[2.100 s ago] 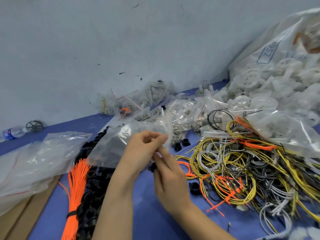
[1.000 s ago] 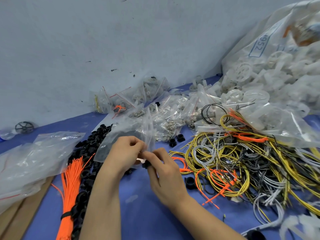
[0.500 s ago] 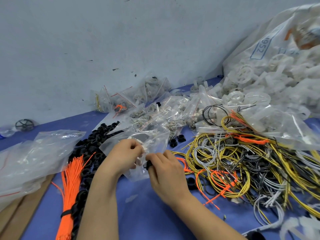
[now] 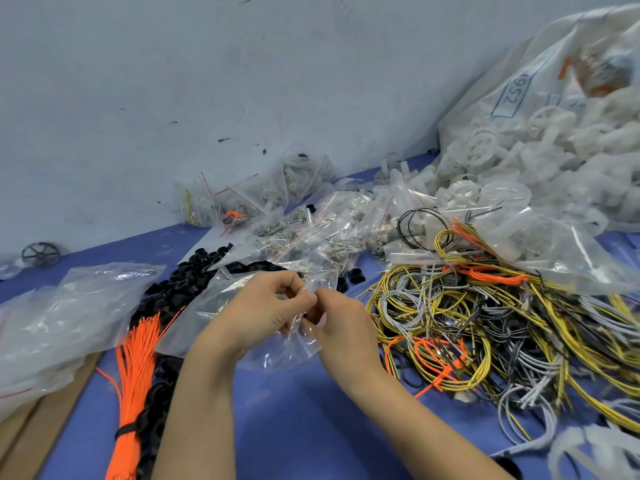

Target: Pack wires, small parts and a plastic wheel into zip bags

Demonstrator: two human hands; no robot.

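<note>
My left hand [image 4: 266,310] and my right hand [image 4: 341,323] meet over the middle of the blue table, both pinching a small clear zip bag [image 4: 304,341] that hangs crumpled between them. A small dark part shows between my right fingertips; what it is I cannot tell. A tangle of yellow, grey and orange wires [image 4: 485,323] lies to the right. White plastic wheels [image 4: 481,147] fill a big clear sack [image 4: 540,91] at the back right. Black ring parts [image 4: 180,285] are heaped to the left of my hands.
A tied bundle of orange wires [image 4: 133,375] lies at the front left. Large clear bags [image 4: 65,323] cover the left side. Filled small zip bags [image 4: 311,223] pile against the grey wall. A black wheel [image 4: 41,253] rests far left.
The zip bag dropped from upright above my left hand to hanging low between both hands. My hands came closer together and my view tilted slightly.
</note>
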